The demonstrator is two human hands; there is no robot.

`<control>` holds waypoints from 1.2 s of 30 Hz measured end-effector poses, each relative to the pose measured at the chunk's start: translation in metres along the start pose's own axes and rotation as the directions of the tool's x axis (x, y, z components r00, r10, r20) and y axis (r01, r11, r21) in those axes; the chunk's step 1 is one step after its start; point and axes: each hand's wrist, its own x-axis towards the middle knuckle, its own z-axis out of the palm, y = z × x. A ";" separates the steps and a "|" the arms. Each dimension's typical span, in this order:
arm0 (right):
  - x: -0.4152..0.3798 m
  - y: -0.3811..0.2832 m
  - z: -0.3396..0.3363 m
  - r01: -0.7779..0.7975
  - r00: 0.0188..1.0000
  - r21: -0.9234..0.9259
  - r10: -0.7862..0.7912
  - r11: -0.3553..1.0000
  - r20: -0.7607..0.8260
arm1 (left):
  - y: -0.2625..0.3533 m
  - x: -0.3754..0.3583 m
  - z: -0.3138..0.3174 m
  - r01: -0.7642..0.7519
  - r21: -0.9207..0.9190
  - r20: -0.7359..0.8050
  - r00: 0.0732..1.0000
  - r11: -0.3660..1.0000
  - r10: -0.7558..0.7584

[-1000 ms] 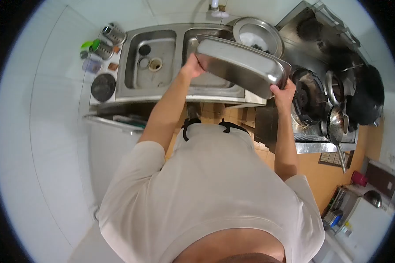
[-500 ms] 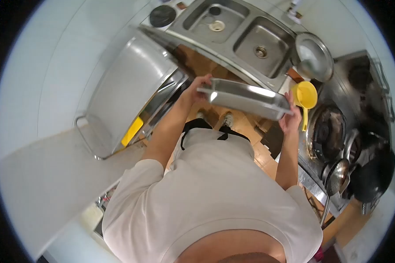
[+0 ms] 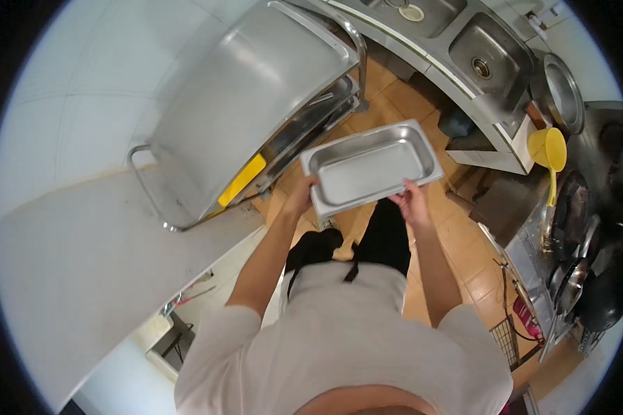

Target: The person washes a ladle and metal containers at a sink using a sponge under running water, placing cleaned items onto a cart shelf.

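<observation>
A rectangular stainless steel pan (image 3: 370,166) is held in front of my body over the tiled floor, its hollow inside facing up toward the camera. Nothing shows inside it. My left hand (image 3: 302,195) grips its near left corner, with the fingers partly hidden by the rim. My right hand (image 3: 412,202) holds the near long rim right of the middle, thumb on top and fingers below.
A metal cart (image 3: 256,76) with a curved handle stands at the left, a yellow piece (image 3: 242,181) at its side. A double sink (image 3: 493,62) lies upper right. Beside the blackened stove area hang or rest a yellow dipper (image 3: 548,149) and a dark wok (image 3: 604,299).
The pan has tipped so its inside now shows, and both hands have shifted along its rim, the right one moving left and down. The view has turned, bringing the cart closer to the middle.
</observation>
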 end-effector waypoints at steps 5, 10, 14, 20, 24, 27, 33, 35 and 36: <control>0.082 0.089 -0.004 -0.066 0.996 0.096 0.071 0.993 -0.056 | -0.021 0.082 -0.104 -0.255 0.061 -0.043 0.965 0.965 0.258; 0.167 0.121 -0.023 -0.044 0.999 0.026 0.044 0.999 -0.007 | 0.032 0.137 -0.131 -0.315 0.948 0.168 0.599 0.037 0.783; 0.217 0.125 -0.017 0.001 0.996 -0.092 0.007 0.996 0.090 | 0.051 0.173 -0.122 -0.216 0.966 0.248 0.603 -0.144 0.758; 0.270 0.137 0.006 0.130 0.977 -0.107 -0.109 0.986 0.186 | 0.069 0.230 -0.131 -0.230 0.905 0.425 0.473 -0.358 0.771; 0.303 0.149 0.000 0.108 0.933 -0.055 -0.082 0.993 0.351 | 0.082 0.256 -0.138 -0.004 0.856 0.481 0.372 -0.517 0.794; 0.318 0.156 -0.006 0.116 0.902 -0.055 -0.082 0.992 0.424 | 0.090 0.276 -0.147 0.120 0.778 0.559 0.315 -0.617 0.766; 0.338 0.162 0.023 0.101 0.832 0.015 -0.093 0.995 0.547 | 0.104 0.283 -0.170 0.071 0.857 0.440 0.414 -0.510 0.797; 0.338 0.164 0.026 0.114 0.809 0.034 -0.112 0.993 0.577 | 0.107 0.280 -0.172 0.050 0.878 0.402 0.461 -0.475 0.791; 0.336 0.164 0.028 0.147 0.801 0.048 -0.147 0.988 0.580 | 0.108 0.279 -0.173 0.039 0.888 0.383 0.487 -0.457 0.785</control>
